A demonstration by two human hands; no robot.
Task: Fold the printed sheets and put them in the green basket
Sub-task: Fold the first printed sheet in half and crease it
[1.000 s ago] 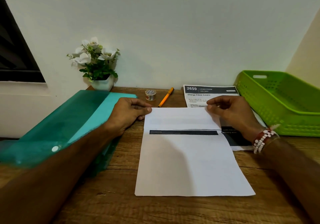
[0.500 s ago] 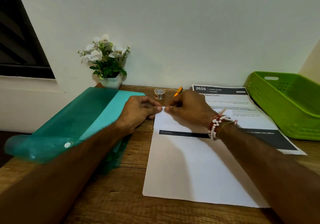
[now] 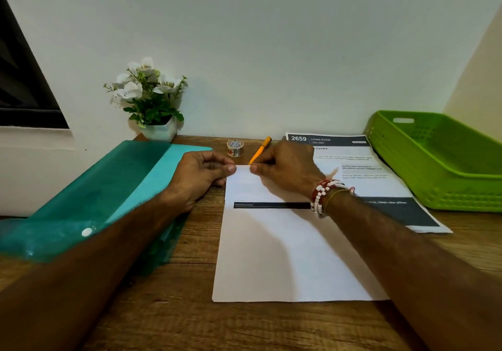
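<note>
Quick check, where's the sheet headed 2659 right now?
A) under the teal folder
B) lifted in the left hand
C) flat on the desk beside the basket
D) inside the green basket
C: the 2659 sheet lies flat on the desk, just left of the green basket and outside it.

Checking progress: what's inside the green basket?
Nothing shows inside the green basket but its bare perforated floor and walls. Its near wall hides the floor's front strip; its right end is out of frame.
</note>
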